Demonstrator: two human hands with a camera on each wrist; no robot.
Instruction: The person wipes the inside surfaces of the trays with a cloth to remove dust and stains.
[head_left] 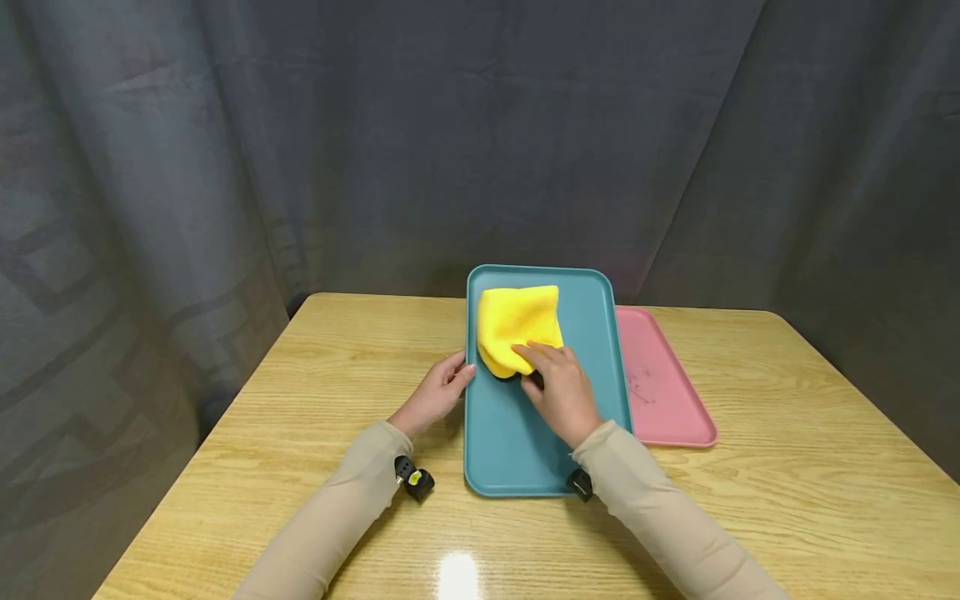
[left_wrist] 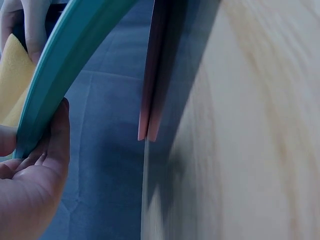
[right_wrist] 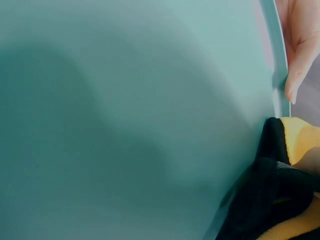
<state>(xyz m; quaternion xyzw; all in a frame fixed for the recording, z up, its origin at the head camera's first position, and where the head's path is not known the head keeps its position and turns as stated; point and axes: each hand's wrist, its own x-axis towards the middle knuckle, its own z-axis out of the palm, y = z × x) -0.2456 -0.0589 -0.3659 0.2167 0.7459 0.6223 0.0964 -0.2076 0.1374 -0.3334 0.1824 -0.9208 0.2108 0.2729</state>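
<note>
A teal tray (head_left: 510, 450) is lifted off the table, as the left wrist view shows a gap beneath its rim (left_wrist: 60, 75). My left hand (head_left: 437, 393) grips its left edge, thumb over the rim and fingers underneath. On the tray's inner face lies a yellow cloth (head_left: 517, 321), its other side black (right_wrist: 250, 205) in the right wrist view. My right hand (head_left: 562, 396) holds the cloth's near part between thumb and fingers, against the upper left of the tray. The cloth covers part of the right fingertips.
A pink tray (head_left: 667, 400) with dark marks (head_left: 639, 387) on its surface lies on the wooden table (head_left: 810, 450), partly hidden behind the teal tray. Grey curtains (head_left: 487, 150) hang behind the table and along both sides.
</note>
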